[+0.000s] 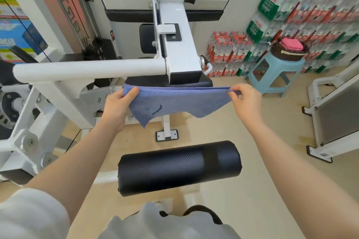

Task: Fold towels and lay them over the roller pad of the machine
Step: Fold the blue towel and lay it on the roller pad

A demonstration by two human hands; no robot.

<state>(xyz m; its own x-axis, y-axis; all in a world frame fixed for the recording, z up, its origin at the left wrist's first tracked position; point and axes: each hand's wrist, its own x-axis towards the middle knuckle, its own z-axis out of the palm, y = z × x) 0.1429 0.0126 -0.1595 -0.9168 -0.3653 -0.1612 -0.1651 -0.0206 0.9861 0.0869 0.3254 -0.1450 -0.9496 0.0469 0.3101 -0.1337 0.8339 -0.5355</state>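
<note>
A blue-purple towel (174, 101) is stretched out in the air between my hands, folded along its top edge, with two loose corners hanging down. My left hand (118, 103) grips its left end, thumb on top. My right hand (244, 101) pinches its right end. The black roller pad (178, 167) of the white machine (178, 44) lies bare below the towel, closer to me, with nothing on it.
A white bar (87, 69) of the machine runs leftward just beyond the towel. A blue stool (275, 72) at right carries a dark basket (289, 52) with pink folded towels (292, 43). Packs of bottled water (291, 25) are stacked along the wall. Another white frame (330, 110) stands at far right.
</note>
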